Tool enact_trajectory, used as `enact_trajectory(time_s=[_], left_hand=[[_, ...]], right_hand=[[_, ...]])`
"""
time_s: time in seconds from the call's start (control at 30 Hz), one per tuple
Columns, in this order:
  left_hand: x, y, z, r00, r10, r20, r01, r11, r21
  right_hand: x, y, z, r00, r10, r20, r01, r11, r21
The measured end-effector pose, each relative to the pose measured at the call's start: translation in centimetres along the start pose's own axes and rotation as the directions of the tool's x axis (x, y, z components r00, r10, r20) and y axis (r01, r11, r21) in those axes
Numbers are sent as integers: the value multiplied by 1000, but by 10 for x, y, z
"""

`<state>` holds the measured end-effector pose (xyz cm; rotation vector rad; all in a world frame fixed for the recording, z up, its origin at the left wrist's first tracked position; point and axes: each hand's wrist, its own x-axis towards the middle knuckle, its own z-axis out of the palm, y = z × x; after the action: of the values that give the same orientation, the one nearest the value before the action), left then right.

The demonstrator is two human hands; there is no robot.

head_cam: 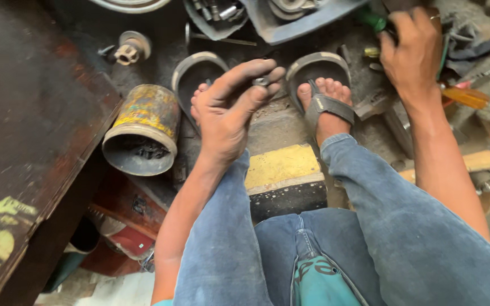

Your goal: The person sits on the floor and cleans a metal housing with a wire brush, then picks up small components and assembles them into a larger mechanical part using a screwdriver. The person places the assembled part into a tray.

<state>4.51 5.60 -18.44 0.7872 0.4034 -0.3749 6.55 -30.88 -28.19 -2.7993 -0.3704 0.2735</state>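
We had a small metal nut pinched in our left hand; our right hand was among the scattered tools, grip unclear, nothing fitted yet

A small metal part, grey and dull, is being pinched between the fingertips of the left hand, near the middle of the scene, above the grimy floor and between the two sandalled feet. Its shape is being mostly hidden by the fingers, so only a short, rounded, nut-like end is being shown; its exact kind cannot be told.

Far to the right, a green-handled tool is being touched by the right hand, which is being spread over a heap of tools. Only the green handle end is being left visible, pointing left and lying roughly flat.
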Motion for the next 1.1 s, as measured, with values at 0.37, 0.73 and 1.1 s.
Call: enact_trajectory(time_s=[0.37,0.73,1.1], left_hand=[[-3,3,5,975,169,144,-200,949,242],[-9,14,16,972,143,188,-183,959,216],[-10,15,11,957,120,262,-150,984,98]], right_hand=[[27,-98,-115,942,-5,335,-263,607,750],[21,-143,-142,984,32,174,-177,199,964],[25,-154,-155,976,-120,183,-112,447,887]])
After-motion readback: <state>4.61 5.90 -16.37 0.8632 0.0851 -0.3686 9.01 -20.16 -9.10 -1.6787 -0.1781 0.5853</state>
